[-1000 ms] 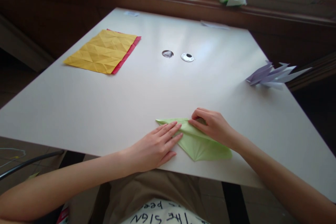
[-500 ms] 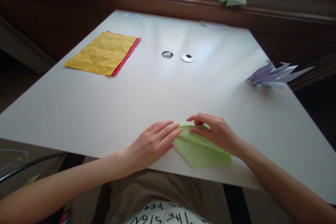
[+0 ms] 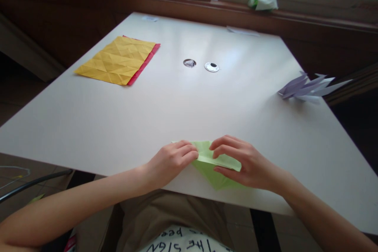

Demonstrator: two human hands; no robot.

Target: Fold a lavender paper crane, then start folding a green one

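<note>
A sheet of light green origami paper (image 3: 217,179) lies at the table's near edge, partly folded, with a raised flap along its middle. My left hand (image 3: 174,161) is closed on the paper's left side, fingers curled and fingertips pressing it near the fold. On the right side, my right hand (image 3: 245,161) curves around the flap, its thumb at the lower edge and its bent fingers above. Both hands cover the paper's outer ends.
The white table (image 3: 147,114) carries a creased yellow sheet (image 3: 118,61) over a red sheet (image 3: 144,65) at far left. A folded purple and white paper piece (image 3: 307,88) sits at the right edge. Two round cable holes (image 3: 212,67) are mid-table. Small packets (image 3: 265,3) line the sill.
The paper's upper part has opened out into a wider flap towards the far side. My left fingers have curled in, and my right hand has shifted slightly nearer, its thumb lower.
</note>
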